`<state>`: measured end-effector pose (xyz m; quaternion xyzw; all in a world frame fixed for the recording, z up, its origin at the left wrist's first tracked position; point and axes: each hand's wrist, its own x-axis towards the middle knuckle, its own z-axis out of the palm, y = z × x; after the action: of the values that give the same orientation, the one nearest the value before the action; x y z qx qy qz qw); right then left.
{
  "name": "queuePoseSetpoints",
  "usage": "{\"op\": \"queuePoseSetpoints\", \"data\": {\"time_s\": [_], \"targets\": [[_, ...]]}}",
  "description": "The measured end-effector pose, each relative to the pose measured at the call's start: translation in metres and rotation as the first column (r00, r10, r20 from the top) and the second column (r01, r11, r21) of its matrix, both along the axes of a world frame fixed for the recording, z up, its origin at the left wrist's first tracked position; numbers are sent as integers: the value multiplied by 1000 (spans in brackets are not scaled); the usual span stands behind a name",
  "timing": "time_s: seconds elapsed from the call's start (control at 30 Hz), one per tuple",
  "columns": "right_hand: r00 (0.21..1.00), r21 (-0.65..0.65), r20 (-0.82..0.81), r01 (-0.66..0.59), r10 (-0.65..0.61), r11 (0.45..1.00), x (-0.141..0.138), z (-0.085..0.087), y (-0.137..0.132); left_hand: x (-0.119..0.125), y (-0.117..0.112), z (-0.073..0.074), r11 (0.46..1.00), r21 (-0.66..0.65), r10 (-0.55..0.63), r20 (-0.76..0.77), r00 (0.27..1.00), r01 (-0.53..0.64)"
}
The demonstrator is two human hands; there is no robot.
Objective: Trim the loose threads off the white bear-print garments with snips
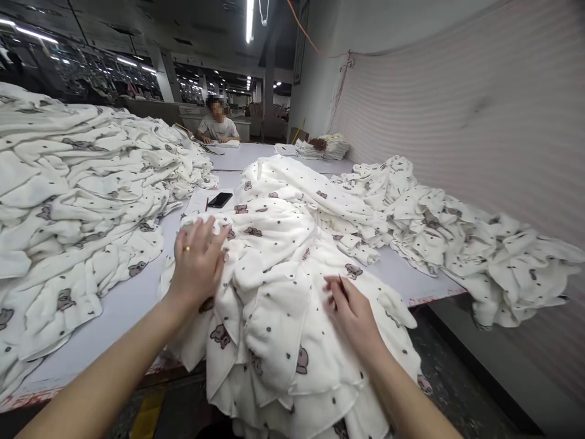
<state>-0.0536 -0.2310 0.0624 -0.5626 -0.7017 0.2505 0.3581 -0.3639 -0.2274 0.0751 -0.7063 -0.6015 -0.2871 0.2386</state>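
A heap of white plush fabric (pixel 274 305) with pinkish-grey animal prints and small dark dots lies before me and hangs over the table's front edge. On its left side rests my left hand (pixel 196 262), fingers spread on the cloth, a ring on one finger. Over the right part of the same cloth is my right hand (pixel 350 311), its fingers curled. Between them shows a thin dark tool (pixel 343 288), mostly hidden, so its kind is unclear.
A large pile of matching fabric (pixel 91 183) covers the left; more cloth (pixel 457 238) spills off the right edge. A phone (pixel 220 200) lies on the pale table (pixel 128 311). Beyond sit a person (pixel 218 125) and stacked pieces (pixel 336 147). A striped sheet (pixel 457 110) hangs right.
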Motion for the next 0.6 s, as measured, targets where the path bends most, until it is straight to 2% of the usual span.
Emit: {"op": "queuePoseSetpoints", "data": {"time_s": [0.07,0.13,0.17,0.2,0.23,0.3,0.4,0.47,0.53,0.6], "targets": [[996,-99,-93,-18,9,995,16,0,-44,30,-39,-10,958,68,-280,33,959,277],[991,-166,-133,-25,3,986,32,-6,-76,64,-74,-26,835,-39,-543,106,833,549],[992,-189,-129,-8,-17,982,40,-10,-87,81,-88,-34,777,-63,-616,132,776,627],[993,-199,-106,23,-45,980,47,-15,-95,96,-98,-43,745,-88,-648,139,749,661],[993,-201,-85,63,-81,978,53,-21,-101,108,-105,-50,737,-100,-654,145,743,669],[988,-192,-66,128,-143,973,65,-32,-108,124,-109,-61,766,-150,-608,148,780,625],[981,-172,-73,163,-177,972,76,-46,-112,132,-104,-64,800,-257,-526,137,839,543],[986,-145,-75,138,-150,980,76,-53,-112,138,-101,-65,812,-279,-499,124,857,513],[994,-88,-62,83,-88,993,70,-56,-111,149,-101,-68,837,-226,-483,125,867,499],[999,-33,-26,36,-37,999,62,-55,-109,164,-102,-73,847,-89,-508,153,848,524]]}}
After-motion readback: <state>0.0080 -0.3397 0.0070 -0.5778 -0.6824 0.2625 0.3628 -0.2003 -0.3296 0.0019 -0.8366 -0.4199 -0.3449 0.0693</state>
